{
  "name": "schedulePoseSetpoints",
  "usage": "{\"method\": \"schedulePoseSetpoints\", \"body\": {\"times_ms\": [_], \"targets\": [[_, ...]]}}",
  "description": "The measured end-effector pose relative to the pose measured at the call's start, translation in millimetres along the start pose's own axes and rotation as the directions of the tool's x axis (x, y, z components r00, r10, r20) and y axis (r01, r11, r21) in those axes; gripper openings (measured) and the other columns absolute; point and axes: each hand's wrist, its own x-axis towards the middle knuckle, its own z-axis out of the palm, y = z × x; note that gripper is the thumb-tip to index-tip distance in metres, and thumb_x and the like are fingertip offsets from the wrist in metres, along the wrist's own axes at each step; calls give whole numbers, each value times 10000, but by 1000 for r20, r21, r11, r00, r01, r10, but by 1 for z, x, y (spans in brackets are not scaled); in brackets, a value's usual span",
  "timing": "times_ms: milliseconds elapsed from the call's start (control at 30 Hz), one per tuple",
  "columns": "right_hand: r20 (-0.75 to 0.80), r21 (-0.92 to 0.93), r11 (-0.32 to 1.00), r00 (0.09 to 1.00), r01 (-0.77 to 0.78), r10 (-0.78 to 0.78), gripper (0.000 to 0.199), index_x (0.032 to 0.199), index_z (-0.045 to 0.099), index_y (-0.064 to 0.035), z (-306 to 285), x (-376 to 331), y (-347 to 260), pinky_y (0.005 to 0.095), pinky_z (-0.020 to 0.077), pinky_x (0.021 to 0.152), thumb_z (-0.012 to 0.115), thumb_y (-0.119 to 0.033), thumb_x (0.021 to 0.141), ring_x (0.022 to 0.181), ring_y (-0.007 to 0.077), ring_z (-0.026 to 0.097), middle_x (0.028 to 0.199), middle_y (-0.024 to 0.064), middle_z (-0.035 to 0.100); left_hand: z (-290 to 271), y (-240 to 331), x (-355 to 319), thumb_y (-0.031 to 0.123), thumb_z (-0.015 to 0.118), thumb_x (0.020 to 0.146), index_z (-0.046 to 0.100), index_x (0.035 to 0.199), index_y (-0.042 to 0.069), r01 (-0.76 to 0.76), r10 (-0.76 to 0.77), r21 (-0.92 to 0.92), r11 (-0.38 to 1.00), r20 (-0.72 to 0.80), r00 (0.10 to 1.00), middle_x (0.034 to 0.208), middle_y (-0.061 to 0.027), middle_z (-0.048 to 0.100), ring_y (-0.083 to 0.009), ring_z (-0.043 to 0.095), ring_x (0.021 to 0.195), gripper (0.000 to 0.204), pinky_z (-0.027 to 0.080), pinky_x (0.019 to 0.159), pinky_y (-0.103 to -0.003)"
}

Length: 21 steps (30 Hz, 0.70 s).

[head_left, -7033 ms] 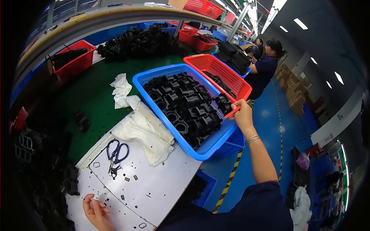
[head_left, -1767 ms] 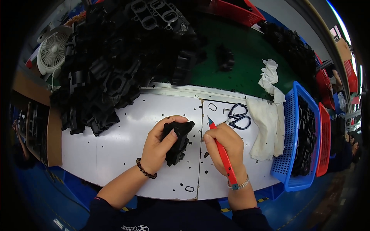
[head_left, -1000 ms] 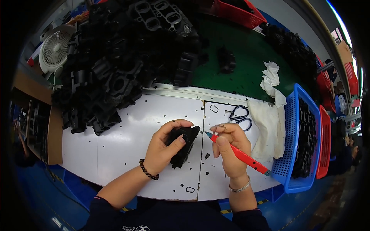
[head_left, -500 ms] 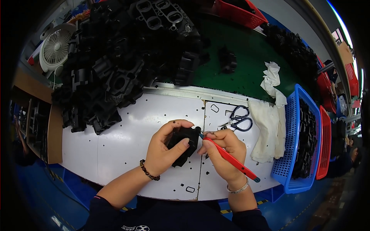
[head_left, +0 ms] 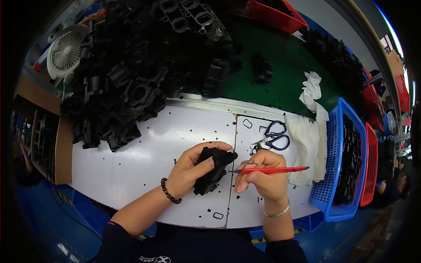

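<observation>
Black moulded plastic fills the middle of the view: the left hand (head_left: 188, 168) has its grip clenched around a chunky black part (head_left: 213, 168) with ribs and hollows, held just above the white bench (head_left: 144, 149) in front of the person. The right hand (head_left: 261, 179) grasps a slim red-handled tool (head_left: 269, 170) pinched like a pen, its fine metal tip touching or almost touching the part's right edge. The step in hand looks like trimming or scraping an edge of the moulding; the next stroke would call for a steady hold from the left hand and a light, controlled draw of the tip along the seam, since the part is hard and its surface is matt and uneven. Small dark flecks and little loop-shaped offcuts dot the smooth bench top. Black-handled scissors (head_left: 274, 136) lie just beyond the right hand, beside a crumpled white cloth (head_left: 307, 144). A blue mesh-sided basket (head_left: 326, 193) at the right holds more black parts, and a big heap of similar mouldings (head_left: 131, 79) is piled at the far left, near a small white fan (head_left: 66, 51).
</observation>
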Motion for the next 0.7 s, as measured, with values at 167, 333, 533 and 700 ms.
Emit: {"method": "schedulePoseSetpoints", "body": {"times_ms": [167, 333, 533, 700], "targets": [[-76, -363, 916, 974, 171, -212, 198, 837, 683, -29, 4, 4, -2, 285, 481, 805, 785, 52, 688, 915, 174, 597, 983, 93, 704, -2, 0, 1, 214, 530, 985, 559, 1286, 13, 47, -47, -9, 999, 27, 999, 1085, -38, 650, -68, 595, 921, 363, 484, 807, -222], [99, -477, 846, 971, 238, -218, 179, 815, 636, 17, -3, 8, -1, 312, 541, 794, 761, 66, 696, 913, 218, 627, 1010, 177, 662, -1, 2, 1, 203, 523, 983, 554, 1292, 9, 71, -71, -11, 997, 36, 997, 1112, -40, 638, -76, 593, 942, 365, 480, 825, -223], [122, -489, 834, 967, 256, -225, 187, 792, 635, -2, -2, 10, -5, 326, 509, 776, 774, 37, 674, 889, 229, 620, 943, 152, 694, -1, 4, 2, 221, 581, 934, 541, 1302, 9, 98, -95, -37, 994, 78, 992, 1146, -54, 613, -96, 584, 990, 427, 477, 839, -226], [158, -404, 889, 974, 216, -165, 164, 765, 657, -4, -7, 7, -9, 320, 507, 774, 795, 0, 676, 882, 222, 615, 929, 150, 703, -4, 7, 2, 210, 603, 914, 488, 1347, 14, 281, -233, -201, 938, 233, 944, 1158, -84, 592, -123, 583, 1024, 489, 485, 848, -236]]}}
